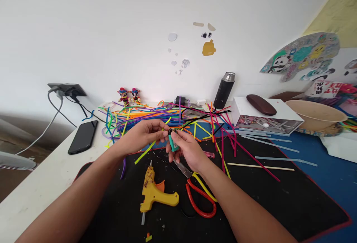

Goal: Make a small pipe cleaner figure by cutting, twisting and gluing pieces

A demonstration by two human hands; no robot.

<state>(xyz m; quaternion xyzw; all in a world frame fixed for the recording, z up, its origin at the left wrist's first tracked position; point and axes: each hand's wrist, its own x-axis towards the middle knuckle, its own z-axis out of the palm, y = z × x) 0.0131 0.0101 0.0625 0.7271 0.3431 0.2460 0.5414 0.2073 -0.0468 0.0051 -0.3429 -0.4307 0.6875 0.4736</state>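
My right hand [187, 148] is closed around a small teal lighter [173, 142], its metal top upward. The fingers of my left hand [147, 135] are pinched together right beside the lighter's top; what they hold is too small and hidden to make out. A yellow-green strip [145, 153], like a pipe cleaner, passes behind my left hand. Below my hands lies a yellow hot glue gun [153, 191] with a glue stick poking from its back end. Scissors [201, 198] with one red and one yellow handle lie under my right wrist.
Many coloured pipe-cleaner-like strips [150, 119] are heaped at the back. A black flask [224, 91], a white box [264, 114] and a beige bowl [315, 111] stand along the wall. A phone [83, 137] lies left; a wooden stick [260, 166] rests on the black mat [259, 205].
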